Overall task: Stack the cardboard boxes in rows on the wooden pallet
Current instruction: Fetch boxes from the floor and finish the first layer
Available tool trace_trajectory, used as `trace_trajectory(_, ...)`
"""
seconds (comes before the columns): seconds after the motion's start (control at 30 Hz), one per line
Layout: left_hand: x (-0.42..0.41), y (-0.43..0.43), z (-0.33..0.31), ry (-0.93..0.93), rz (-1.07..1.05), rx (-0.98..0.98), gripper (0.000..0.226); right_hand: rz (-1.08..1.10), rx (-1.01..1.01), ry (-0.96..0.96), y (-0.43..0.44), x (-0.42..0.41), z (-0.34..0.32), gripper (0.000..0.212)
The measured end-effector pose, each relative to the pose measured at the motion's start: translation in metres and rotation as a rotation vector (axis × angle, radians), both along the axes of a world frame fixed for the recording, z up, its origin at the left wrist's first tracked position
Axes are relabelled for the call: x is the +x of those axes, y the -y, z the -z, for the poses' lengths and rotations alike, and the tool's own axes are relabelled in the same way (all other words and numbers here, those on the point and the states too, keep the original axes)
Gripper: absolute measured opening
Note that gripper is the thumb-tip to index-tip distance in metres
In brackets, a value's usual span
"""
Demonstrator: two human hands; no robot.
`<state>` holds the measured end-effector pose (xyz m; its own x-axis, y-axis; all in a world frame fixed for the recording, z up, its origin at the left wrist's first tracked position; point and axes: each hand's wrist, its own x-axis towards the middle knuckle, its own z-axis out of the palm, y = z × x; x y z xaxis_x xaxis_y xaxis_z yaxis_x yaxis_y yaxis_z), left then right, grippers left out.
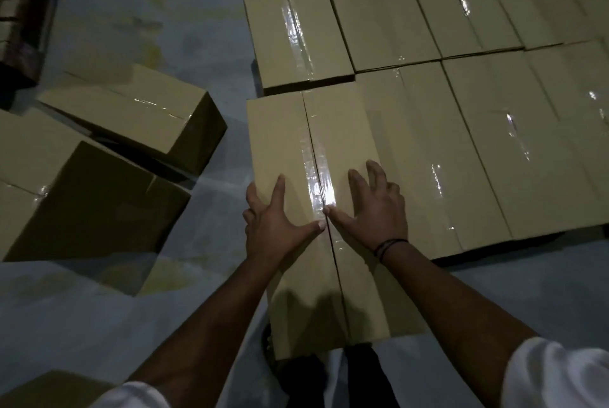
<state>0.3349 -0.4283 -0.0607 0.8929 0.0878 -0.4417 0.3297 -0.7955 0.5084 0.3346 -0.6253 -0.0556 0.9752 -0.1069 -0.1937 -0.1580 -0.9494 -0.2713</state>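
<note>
White sleeves (557, 374) and bare forearms reach forward from the bottom edge; a dark band (390, 246) sits on the right wrist.

Both hands rest on top of one long cardboard box (342, 130).
- **Left grip** (276, 226): spread, thumb pointing at the taped seam (316, 177), outer fingers at the box's left edge. Whether they hook over that edge cannot be told.
- **Right grip** (372, 210): spread flat beside the seam. It pinches nothing.

**Location:** this box lies at the left end of the near row, touching the neighbouring box (428, 160) on its right. A far row (296, 22) lies just beyond. The wooden pallet is hidden under the boxes. The near end of the box reaches back toward the person, so full seating cannot be confirmed. Two loose boxes (131, 111) (82, 193) wait on the floor (164, 12) to the left.

**Handling judgement:** stiff board, flat faces and square edges suit sliding. Weight is unknown. The glossy tape looks slippery, so palms belong on bare cardboard. To lift, take the long sides or the bottom edges.
</note>
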Motion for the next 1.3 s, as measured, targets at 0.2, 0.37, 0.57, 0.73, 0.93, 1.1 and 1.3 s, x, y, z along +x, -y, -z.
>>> trace_trajectory(0.2, 0.024, 0.019, 0.014, 0.009, -0.004, 0.039, 0.121, -0.028, 0.051, 0.004, 0.025, 0.031, 0.018, 0.085)
trace_trajectory(0.37, 0.042, 0.037, 0.022, -0.004, -0.017, 0.054, 0.122, -0.016, 0.113, 0.044, 0.044, 0.053, 0.034, 0.077)
trace_trajectory(0.57, 0.063, 0.05, 0.03, -0.013, -0.039, 0.065, 0.121, -0.023, 0.173, 0.04, 0.059, 0.073, 0.05, 0.071)
trace_trajectory(0.73, 0.079, 0.055, 0.039, -0.026, -0.077, 0.079, 0.121, -0.032, 0.212, 0.023, 0.062, 0.087, 0.062, 0.069)
trace_trajectory(0.93, 0.095, 0.059, 0.049, -0.045, -0.123, 0.065, 0.119, -0.04, 0.243, 0.001, 0.065, 0.101, 0.075, 0.065)
trace_trajectory(1.1, 0.097, 0.063, 0.06, -0.04, -0.156, 0.05, 0.115, -0.054, 0.219, -0.066, 0.067, 0.11, 0.082, 0.063)
trace_trajectory(1.3, 0.098, 0.067, 0.078, -0.064, -0.176, 0.05, 0.115, -0.105, 0.158, -0.166, 0.073, 0.118, 0.088, 0.061)
